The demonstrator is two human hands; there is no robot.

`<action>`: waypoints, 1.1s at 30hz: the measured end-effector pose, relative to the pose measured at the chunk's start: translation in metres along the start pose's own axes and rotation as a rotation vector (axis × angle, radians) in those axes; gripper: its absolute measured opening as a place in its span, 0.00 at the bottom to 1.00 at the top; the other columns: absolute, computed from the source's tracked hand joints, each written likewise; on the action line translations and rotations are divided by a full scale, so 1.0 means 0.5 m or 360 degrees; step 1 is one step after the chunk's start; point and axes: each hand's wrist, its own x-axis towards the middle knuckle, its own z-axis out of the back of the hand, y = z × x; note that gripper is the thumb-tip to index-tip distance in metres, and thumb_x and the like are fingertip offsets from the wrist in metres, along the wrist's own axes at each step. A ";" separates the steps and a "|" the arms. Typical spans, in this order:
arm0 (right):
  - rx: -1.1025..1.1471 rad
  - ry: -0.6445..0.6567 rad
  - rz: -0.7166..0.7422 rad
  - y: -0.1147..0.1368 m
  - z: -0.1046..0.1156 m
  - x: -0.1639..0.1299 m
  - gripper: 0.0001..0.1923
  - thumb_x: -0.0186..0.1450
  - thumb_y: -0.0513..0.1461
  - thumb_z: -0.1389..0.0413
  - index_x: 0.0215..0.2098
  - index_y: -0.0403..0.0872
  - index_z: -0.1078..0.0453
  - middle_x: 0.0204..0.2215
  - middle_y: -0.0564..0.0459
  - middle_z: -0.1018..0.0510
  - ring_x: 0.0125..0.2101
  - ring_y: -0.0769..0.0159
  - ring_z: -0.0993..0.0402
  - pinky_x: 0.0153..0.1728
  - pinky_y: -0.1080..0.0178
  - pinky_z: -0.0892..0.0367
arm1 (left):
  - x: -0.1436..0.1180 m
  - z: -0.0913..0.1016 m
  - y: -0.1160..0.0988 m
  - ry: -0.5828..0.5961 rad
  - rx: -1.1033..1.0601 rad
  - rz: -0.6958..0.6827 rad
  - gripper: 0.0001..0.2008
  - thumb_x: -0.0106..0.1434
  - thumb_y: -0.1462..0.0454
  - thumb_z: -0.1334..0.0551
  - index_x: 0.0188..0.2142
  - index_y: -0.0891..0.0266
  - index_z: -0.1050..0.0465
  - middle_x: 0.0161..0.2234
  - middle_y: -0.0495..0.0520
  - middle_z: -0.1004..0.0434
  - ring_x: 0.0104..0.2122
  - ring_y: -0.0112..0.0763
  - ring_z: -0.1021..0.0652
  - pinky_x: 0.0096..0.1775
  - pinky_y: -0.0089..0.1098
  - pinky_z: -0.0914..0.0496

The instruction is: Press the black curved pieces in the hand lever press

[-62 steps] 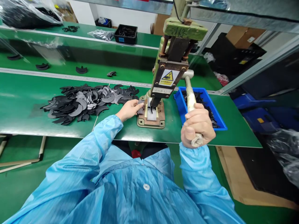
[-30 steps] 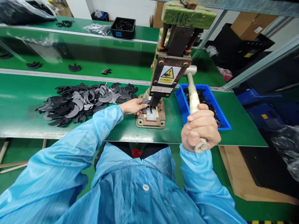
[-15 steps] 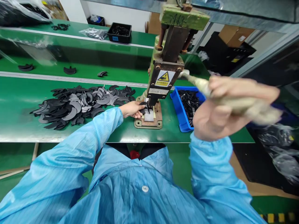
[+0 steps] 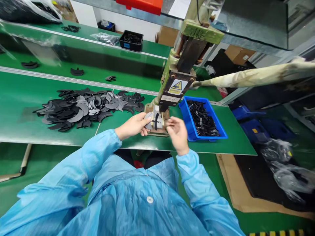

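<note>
Green bench (image 4: 29,131), workshop line, conveyor lanes behind. Item: hand press (image 4: 176,82), bolted base (image 4: 161,131) at bench front edge, ram raised, wrapped lever (image 4: 246,77) up and free, well right of both hands. Left hand (image 4: 134,126): grip pinched on a grey crescent piece (image 4: 148,118), held at the white die block (image 4: 159,123) under the ram; a black curved strip (image 4: 156,122) lies just beyond the fingertips. Right hand (image 4: 178,132): fingers curled beside the base, opposite the left grip; whether anything is pinched cannot be told. Step, as judged: handling the piece at the die, between strokes. Next move calls for a square seat on the block and fingers out from under the ram. Stock: loose crescent pile (image 4: 86,106), left of the left grip. Blue bin (image 4: 190,127) of black strips, just right of the right grip. Room: open bench ahead of the pile; tight between base and bin; bench edge directly under both wrists.
</note>
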 end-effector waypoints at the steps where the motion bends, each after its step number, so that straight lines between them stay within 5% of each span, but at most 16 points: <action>1: 0.0012 0.0096 -0.0077 -0.004 -0.020 -0.024 0.21 0.69 0.48 0.34 0.56 0.51 0.27 0.43 0.49 0.16 0.41 0.65 0.16 0.44 0.58 0.16 | -0.017 -0.008 -0.002 0.0033 -0.0025 -0.0038 0.26 0.69 0.40 0.32 0.44 0.58 0.34 0.25 0.49 0.20 0.19 0.30 0.19 0.22 0.25 0.27; 6: 0.0047 0.0176 -0.0233 0.004 -0.086 -0.063 0.14 0.69 0.51 0.35 0.45 0.52 0.24 0.38 0.52 0.16 0.36 0.65 0.17 0.40 0.59 0.18 | -0.073 -0.054 -0.013 0.0053 0.0008 -0.0096 0.25 0.68 0.40 0.31 0.41 0.58 0.32 0.26 0.50 0.20 0.18 0.28 0.20 0.21 0.26 0.28; 12: 0.0000 0.0099 -0.0180 0.022 -0.091 -0.075 0.12 0.68 0.50 0.35 0.36 0.52 0.26 0.33 0.56 0.19 0.34 0.67 0.22 0.38 0.61 0.24 | -0.097 -0.073 -0.030 -0.0008 0.0040 -0.0026 0.21 0.68 0.44 0.29 0.43 0.57 0.27 0.23 0.48 0.24 0.16 0.30 0.23 0.17 0.27 0.32; 17: -0.0128 0.0177 -0.0109 0.031 -0.084 -0.079 0.08 0.72 0.47 0.39 0.40 0.52 0.25 0.34 0.55 0.19 0.35 0.66 0.22 0.40 0.60 0.25 | -0.080 -0.056 -0.038 0.0163 -0.0052 0.0142 0.23 0.67 0.42 0.29 0.39 0.57 0.30 0.21 0.48 0.25 0.15 0.29 0.25 0.16 0.26 0.34; 21: -0.0286 0.0293 0.0018 0.047 -0.062 -0.062 0.08 0.72 0.44 0.39 0.47 0.53 0.23 0.41 0.51 0.16 0.41 0.62 0.19 0.46 0.56 0.23 | -0.072 -0.039 -0.028 0.0031 0.0073 0.0099 0.23 0.67 0.43 0.29 0.38 0.58 0.31 0.22 0.48 0.23 0.15 0.28 0.24 0.17 0.25 0.34; 33: -0.0577 0.0550 0.0207 0.061 -0.049 -0.060 0.07 0.73 0.41 0.43 0.45 0.48 0.24 0.37 0.50 0.17 0.36 0.66 0.22 0.40 0.61 0.26 | -0.092 -0.043 0.009 -0.0337 0.0424 -0.0458 0.13 0.73 0.51 0.34 0.43 0.56 0.31 0.25 0.44 0.28 0.23 0.28 0.24 0.26 0.29 0.31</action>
